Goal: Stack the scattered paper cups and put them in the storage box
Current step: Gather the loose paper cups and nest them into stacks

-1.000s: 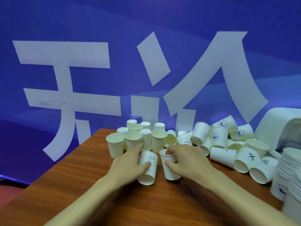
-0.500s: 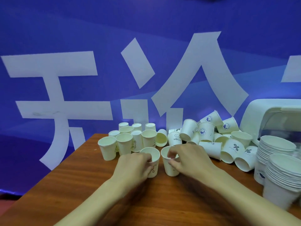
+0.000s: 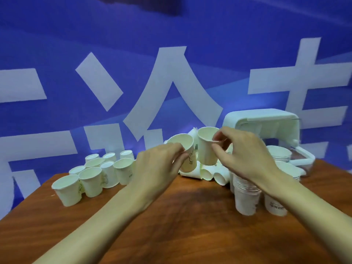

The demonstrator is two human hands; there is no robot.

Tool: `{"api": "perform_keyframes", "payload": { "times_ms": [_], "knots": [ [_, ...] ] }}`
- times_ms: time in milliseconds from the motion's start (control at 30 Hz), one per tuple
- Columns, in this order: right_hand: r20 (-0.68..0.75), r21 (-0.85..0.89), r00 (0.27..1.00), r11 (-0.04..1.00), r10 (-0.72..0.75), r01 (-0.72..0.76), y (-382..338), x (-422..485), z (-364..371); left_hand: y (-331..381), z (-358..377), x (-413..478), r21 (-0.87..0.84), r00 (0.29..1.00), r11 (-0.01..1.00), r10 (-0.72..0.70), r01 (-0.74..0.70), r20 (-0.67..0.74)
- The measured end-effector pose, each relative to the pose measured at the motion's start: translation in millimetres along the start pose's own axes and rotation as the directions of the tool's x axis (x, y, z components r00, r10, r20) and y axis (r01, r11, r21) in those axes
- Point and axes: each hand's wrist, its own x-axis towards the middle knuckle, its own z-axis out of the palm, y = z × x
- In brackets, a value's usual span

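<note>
My left hand (image 3: 158, 166) holds a white paper cup with a small drawing (image 3: 185, 151) by its rim, lifted above the table and tilted. Beside it, my right hand (image 3: 245, 155) pinches the rim of a second white cup (image 3: 206, 147), held upright in the air. The two cups nearly touch. Several upright cups (image 3: 91, 180) stand in a cluster at the left. Fallen cups (image 3: 207, 173) lie behind my hands. Stacks of cups (image 3: 245, 197) stand at the right, partly hidden by my right arm. The white storage box (image 3: 302, 161) with its raised lid (image 3: 262, 122) sits at the far right.
The brown wooden table (image 3: 181, 225) has bare room in front of me. Its left edge runs diagonally near the leftmost cup. A blue banner with large white characters (image 3: 171, 73) fills the background.
Both hands have lifted their cups off the table and raised them toward the right. The view has swung right, bringing the storage box and the stacks further into sight.
</note>
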Motion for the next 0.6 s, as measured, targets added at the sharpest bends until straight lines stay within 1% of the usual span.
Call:
{"api": "perform_keyframes", "payload": {
  "times_ms": [167, 267, 367, 500, 600],
  "knots": [
    [-0.13, -0.079, 0.988, 0.992, 0.088, -0.099, 56, -9, -71, 66, 23, 27, -0.168, 0.992, 0.979, 0.111, -0.118, -0.051],
    [-0.14, -0.11, 0.978, 0.979, 0.156, -0.172, 78, -20, -95, 91, 38, 36, -0.198, 0.973, 0.953, 0.218, -0.228, -0.07],
    [-0.145, -0.138, 0.976, 0.974, 0.161, -0.181, 94, -32, -105, 102, 53, 40, -0.223, 0.956, 0.93, 0.284, -0.293, -0.07],
    [-0.158, -0.098, 0.965, 0.969, 0.21, -0.226, 113, -39, -112, 111, 65, 41, -0.242, 0.941, 0.913, 0.339, -0.329, 0.001],
    [-0.161, -0.048, 0.962, 0.972, 0.221, -0.231, 120, -41, -113, 115, 69, 39, -0.206, 0.921, 0.907, 0.386, -0.368, 0.054]
  ]
}}
